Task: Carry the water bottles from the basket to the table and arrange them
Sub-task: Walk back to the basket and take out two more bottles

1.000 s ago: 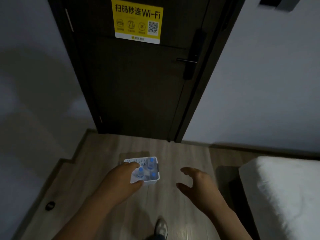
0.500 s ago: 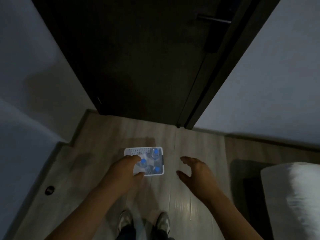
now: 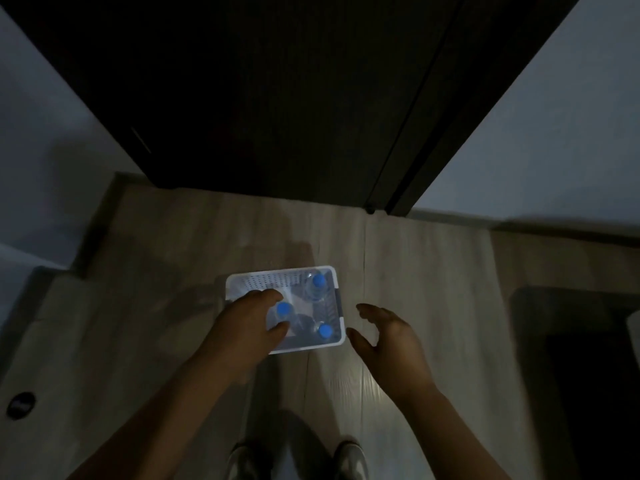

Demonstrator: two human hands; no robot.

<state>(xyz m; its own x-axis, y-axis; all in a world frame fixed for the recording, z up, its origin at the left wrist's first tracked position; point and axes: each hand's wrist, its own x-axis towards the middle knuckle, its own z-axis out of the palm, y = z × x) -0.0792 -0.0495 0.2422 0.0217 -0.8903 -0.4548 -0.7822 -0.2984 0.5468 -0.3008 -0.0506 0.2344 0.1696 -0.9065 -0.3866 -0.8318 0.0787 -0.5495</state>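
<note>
Three water bottles [image 3: 316,289] stand in the basket [image 3: 270,277] on the floor [image 3: 415,271], none carried yet. Fingers [image 3: 268,296] of the left hand [image 3: 242,327] curve around one, grip uncertain; the right hand [image 3: 388,336], beside the basket, is spread and empty.

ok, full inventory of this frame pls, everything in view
basket: 1, white, on the floor before the door
water bottles: 3, clear with blue caps, upright in the basket
door: 1, dark, top of view
walls: 2, pale, either side of the door
floor: 1, pale wood
round disc: 1, dark, on the floor at left, kind unclear
shoes: 2, pale, bottom edge
left hand: 1, over the basket, fingers curved about one bottle, contact unclear
right hand: 1, open, right of the basket, holds nothing
</note>
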